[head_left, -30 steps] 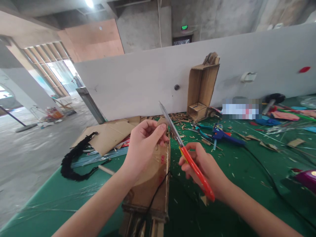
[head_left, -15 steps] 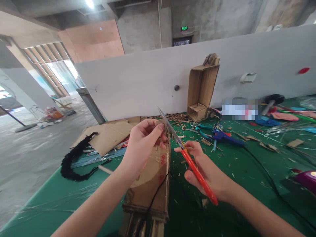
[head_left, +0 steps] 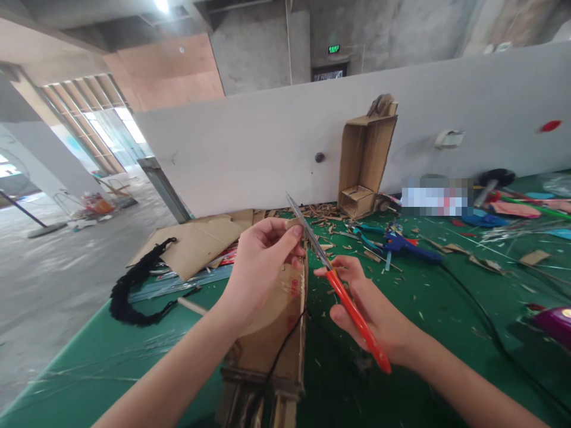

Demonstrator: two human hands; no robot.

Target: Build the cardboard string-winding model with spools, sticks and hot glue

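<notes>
Between thumb and fingers, my left hand (head_left: pixel 265 261) pinches a small cardboard piece (head_left: pixel 293 223), mostly covered by the fingers. My right hand (head_left: pixel 363 303) is closed on red-handled scissors (head_left: pixel 354 315), their blades (head_left: pixel 307 229) pointing up and away, right beside the piece. Whether the blades touch the cardboard I cannot tell. Under my left hand lies a long cardboard box (head_left: pixel 272 351) with a black cord (head_left: pixel 285 348) across it.
An open cardboard box (head_left: pixel 368 157) stands against the white partition (head_left: pixel 236 154). To the right lie a blue glue gun (head_left: pixel 408 246) and teal pliers (head_left: pixel 368 238) among scraps. On the left are a black yarn bundle (head_left: pixel 127 297) and cardboard sheets (head_left: pixel 196 238).
The pinched cardboard shows less of its face and sits slightly lower. The scissors' handles have shifted slightly left; both hands keep their grips.
</notes>
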